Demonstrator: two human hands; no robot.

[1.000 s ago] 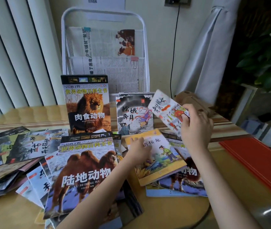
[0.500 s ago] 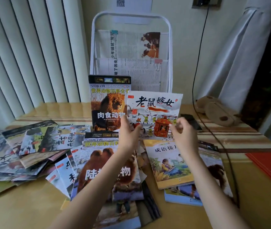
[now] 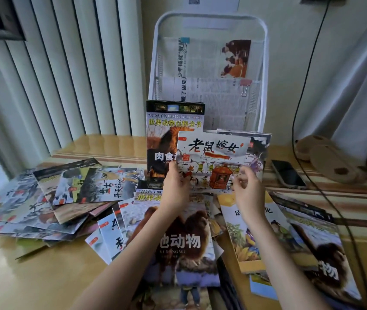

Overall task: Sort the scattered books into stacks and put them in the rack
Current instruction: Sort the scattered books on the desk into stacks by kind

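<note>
Picture book point(image 3: 213, 153) pinched by left hand point(image 3: 175, 186); right hand point(image 3: 248, 193) loosely open.

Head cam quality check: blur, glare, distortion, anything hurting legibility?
Head view: strong wide-angle bowing of the blinds and white rack; daylight from the left, dim on the right; soft glare on the table. The held picture book reads sharply; the right hand is slightly motion-blurred, the left hand clearer.

Head cam, wide-angle, looks fwd & down, close over table point(image 3: 43, 276).
</note>
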